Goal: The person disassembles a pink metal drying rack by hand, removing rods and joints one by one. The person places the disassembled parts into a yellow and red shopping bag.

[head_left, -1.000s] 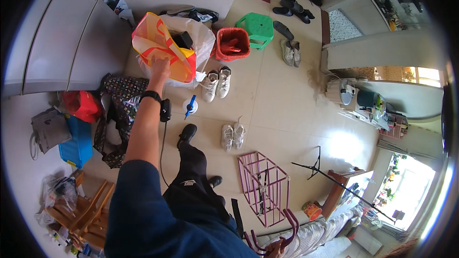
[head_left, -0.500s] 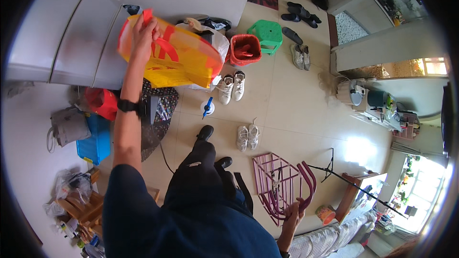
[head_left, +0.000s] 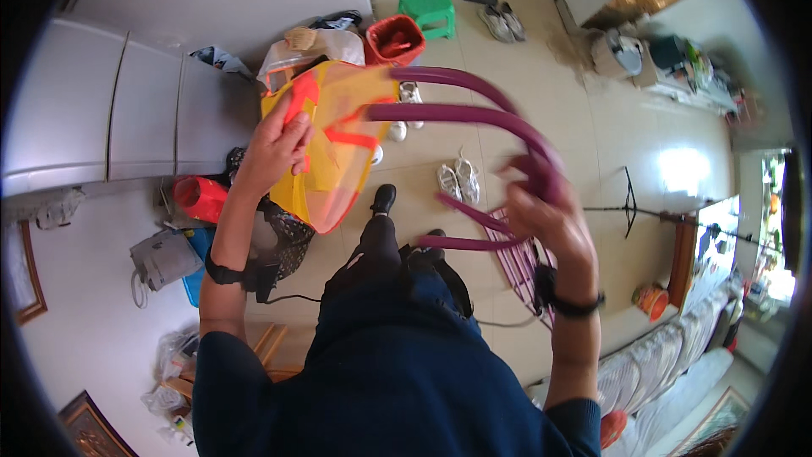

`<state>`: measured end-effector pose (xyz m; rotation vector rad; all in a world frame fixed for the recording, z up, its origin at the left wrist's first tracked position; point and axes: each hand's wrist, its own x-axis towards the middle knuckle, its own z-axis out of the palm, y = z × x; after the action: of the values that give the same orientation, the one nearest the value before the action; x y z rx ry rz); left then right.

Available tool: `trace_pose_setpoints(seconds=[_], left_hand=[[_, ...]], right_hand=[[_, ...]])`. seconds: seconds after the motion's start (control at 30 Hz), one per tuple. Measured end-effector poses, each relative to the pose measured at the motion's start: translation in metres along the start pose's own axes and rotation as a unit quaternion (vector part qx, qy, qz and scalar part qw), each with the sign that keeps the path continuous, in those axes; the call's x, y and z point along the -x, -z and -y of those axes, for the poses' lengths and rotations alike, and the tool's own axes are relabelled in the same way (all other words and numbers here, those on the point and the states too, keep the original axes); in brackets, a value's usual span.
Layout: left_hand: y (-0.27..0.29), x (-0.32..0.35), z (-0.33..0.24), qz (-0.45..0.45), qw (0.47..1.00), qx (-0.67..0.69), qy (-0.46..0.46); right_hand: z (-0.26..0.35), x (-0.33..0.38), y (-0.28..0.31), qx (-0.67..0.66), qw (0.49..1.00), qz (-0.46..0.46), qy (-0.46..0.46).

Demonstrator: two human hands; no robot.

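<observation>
Yellow bag (head_left: 326, 178) hangs thin & floppy nr curved purple tubes (head_left: 448, 112).

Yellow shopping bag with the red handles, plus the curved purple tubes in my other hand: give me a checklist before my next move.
1. Left hand gripping a red handle of the yellow shopping bag: ok.
2. Right hand gripping the curved purple tubes: ok.
3. Ends of the upper tubes inside the bag: cannot tell; they overlap it in view, but the depth is unclear.
4. Bag empty: cannot tell; its bottom is hidden.
5. Footing unobstructed: not ok; a pair of white lace-up shoes sits near the black shoe.
</observation>
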<state>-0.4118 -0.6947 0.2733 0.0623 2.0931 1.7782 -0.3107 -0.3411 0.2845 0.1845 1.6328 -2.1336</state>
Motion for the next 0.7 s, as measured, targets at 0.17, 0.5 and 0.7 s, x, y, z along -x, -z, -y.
trace_pose_setpoints(seconds=[0.17, 0.5, 0.7], left_hand=[[-0.039, 0.020, -0.008, -0.002, 0.998, 0.026, -0.048], [-0.210, 0.039, 0.023, 0.386, 0.900, -0.058, -0.193], [-0.268, 0.099, -0.004, 0.442, 0.874, -0.071, -0.188]], right_hand=[[-0.077, -0.049, 0.014, -0.239, 0.941, 0.168, -0.172], [-0.151, -0.022, 0.091, -0.070, 0.995, 0.075, -0.018], [-0.168, 0.051, 0.084, -0.057, 0.986, -0.152, 0.019]])
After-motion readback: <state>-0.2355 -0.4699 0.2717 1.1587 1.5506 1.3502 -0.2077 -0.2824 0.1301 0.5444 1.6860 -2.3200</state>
